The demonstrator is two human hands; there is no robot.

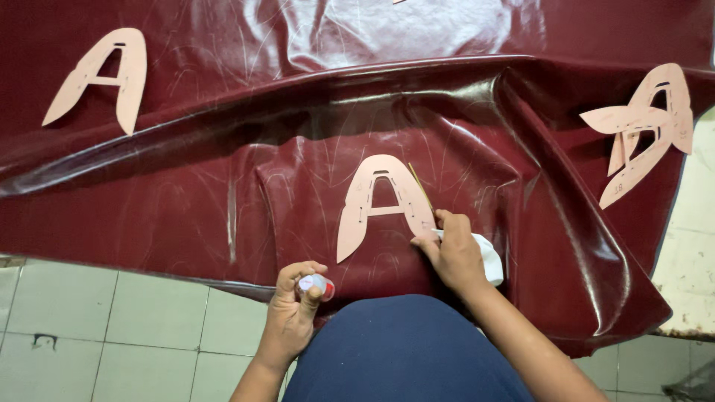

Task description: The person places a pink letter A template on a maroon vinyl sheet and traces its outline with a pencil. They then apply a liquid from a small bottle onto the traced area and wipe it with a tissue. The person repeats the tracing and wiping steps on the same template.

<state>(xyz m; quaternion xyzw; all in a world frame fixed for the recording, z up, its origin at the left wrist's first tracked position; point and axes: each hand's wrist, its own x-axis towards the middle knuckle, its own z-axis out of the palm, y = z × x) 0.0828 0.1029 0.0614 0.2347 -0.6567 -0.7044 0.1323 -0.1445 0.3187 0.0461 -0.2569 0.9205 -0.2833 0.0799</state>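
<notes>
A large sheet of glossy dark red leather [223, 201] lies spread on the floor, wrinkled in long folds. A pale pink A-shaped card pattern [380, 205] rests on it in front of me. My right hand [453, 253] presses on the pattern's right leg, holding a thin yellowish stick [419, 184] along the edge and a white cloth [488, 257] under the palm. My left hand [294, 309] is closed around a small bottle with a red cap [316, 284] at the leather's near edge.
Another pink A-shaped pattern [104, 74] lies at the far left on the leather. Several overlapping pink patterns [648, 130] sit at the right edge. Pale floor tiles [112, 320] show below the leather, and my dark blue clothing [406, 350] fills the bottom centre.
</notes>
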